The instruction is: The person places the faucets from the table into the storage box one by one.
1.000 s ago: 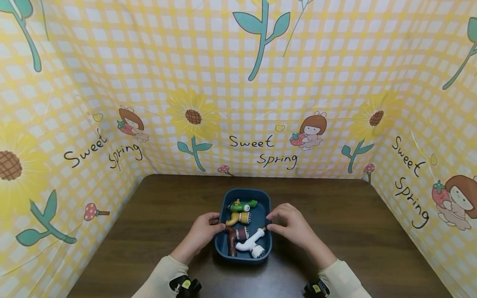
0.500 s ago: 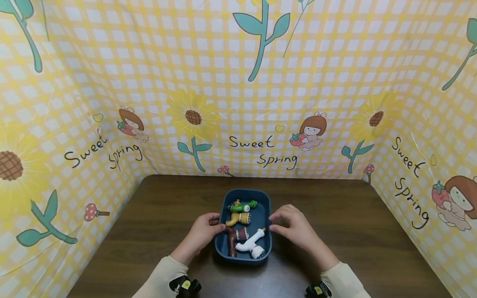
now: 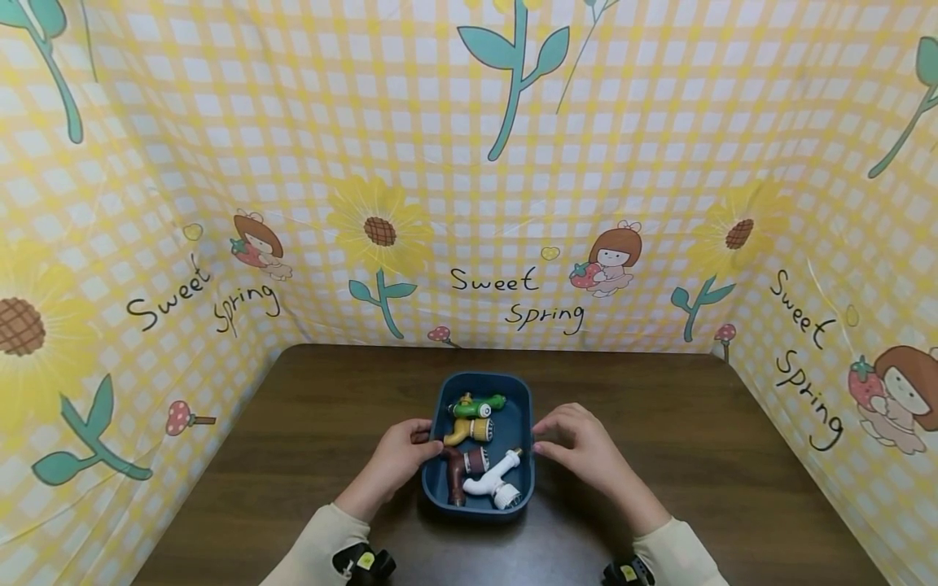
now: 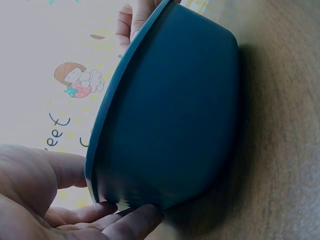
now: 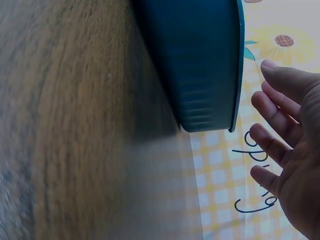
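A blue plastic tub (image 3: pixel 479 514) stands on the table in front of me. My left hand (image 3: pixel 401 452) holds its left rim, thumb on the edge and fingers against the outer wall, as the left wrist view shows. Beside the right rim is my right hand (image 3: pixel 579 443); in the right wrist view its fingers are spread, with a gap to the tub wall. Several tap-shaped pieces lie inside: a green one (image 3: pixel 478 405) at the far end, a yellow one (image 3: pixel 470 430) below it, a brown one (image 3: pixel 458 472) at near left and a white one (image 3: pixel 493 478) at near right.
The dark wooden table (image 3: pixel 315 407) runs back to a yellow checked cloth (image 3: pixel 469 203) that hangs behind it and along both sides. Black devices are strapped at the left wrist (image 3: pixel 364 561) and the right wrist (image 3: pixel 628 571).
My right hand has drawn a little to the right, its fingertips moving from over the tub's right rim to just outside it. The left hand, tub and pieces have stayed put.
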`<state>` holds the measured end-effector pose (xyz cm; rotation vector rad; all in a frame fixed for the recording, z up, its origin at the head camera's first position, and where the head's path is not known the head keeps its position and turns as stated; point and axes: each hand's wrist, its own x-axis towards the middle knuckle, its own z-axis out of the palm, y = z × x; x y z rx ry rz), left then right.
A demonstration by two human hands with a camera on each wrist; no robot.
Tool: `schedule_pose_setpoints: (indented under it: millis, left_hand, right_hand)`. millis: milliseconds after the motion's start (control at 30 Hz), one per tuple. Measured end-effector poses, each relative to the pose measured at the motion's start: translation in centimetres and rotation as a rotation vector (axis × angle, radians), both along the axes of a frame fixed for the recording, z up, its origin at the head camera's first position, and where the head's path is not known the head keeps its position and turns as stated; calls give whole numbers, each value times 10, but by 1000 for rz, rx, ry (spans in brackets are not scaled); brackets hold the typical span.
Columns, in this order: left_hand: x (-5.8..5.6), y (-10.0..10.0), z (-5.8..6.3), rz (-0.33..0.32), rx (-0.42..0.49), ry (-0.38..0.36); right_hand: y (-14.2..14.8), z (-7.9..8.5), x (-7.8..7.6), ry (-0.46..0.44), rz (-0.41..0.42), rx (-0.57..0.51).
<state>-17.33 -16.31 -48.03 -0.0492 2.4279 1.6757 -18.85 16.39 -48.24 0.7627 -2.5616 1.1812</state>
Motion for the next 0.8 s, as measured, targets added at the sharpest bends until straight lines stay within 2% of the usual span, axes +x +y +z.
schedule_pose_setpoints:
  millis: [400, 800]
  left_hand:
    - [-1, -1, -1, -20, 7, 14]
    - [3, -7, -1, -21, -1, -4]
  right_hand:
    - [6, -3, -1, 5, -16, 21]
    - [9, -1, 0, 69, -31, 28]
